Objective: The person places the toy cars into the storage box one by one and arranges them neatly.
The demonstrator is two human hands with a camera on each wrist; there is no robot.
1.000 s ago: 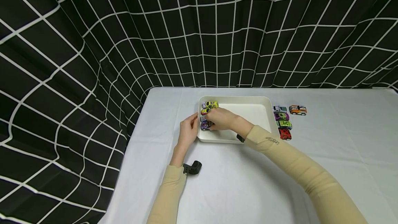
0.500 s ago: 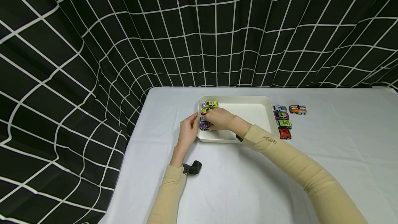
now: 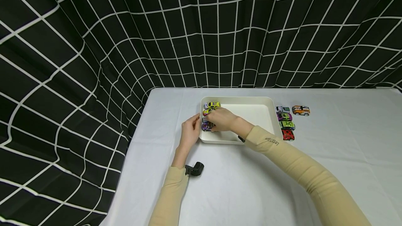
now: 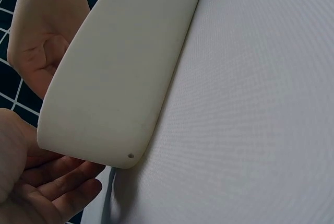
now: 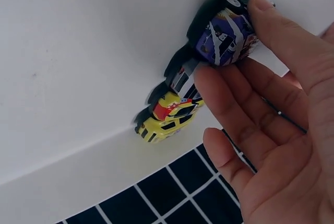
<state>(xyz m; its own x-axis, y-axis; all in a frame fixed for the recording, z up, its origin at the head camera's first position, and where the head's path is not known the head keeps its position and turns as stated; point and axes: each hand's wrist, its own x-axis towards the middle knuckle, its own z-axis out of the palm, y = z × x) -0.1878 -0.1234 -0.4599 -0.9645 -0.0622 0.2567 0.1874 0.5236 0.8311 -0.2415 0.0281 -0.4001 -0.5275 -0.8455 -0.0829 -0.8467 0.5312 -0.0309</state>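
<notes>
A white tray (image 3: 251, 97) lies on the table. Inside, along its left wall, a row of toy cars stands side by side: a yellow one (image 3: 212, 105), a yellow-and-red one (image 5: 169, 105), a silver-grey one (image 5: 183, 82) and a purple one (image 5: 224, 38). My right hand (image 3: 222, 119) reaches into the tray and pinches the purple toy car between thumb and fingers, at the near end of the row. With fingers lightly bent, my left hand (image 3: 189, 132) touches the outside of the tray's left wall. Its fingertips are partly hidden in the left wrist view.
Beyond the tray's right wall, a silver-green car (image 3: 282, 110), a purple-green car (image 3: 284, 117), a lime car (image 3: 287, 125) and a red car (image 3: 288, 135) line up on the white tablecloth (image 3: 238, 184). An orange car (image 3: 300, 110) sits farther right. A black gridded curtain (image 3: 220, 44) hangs behind.
My right hand and the purple toy car have shifted very slightly to the left since a second ago. The left hand and the tray stay where they were.
</notes>
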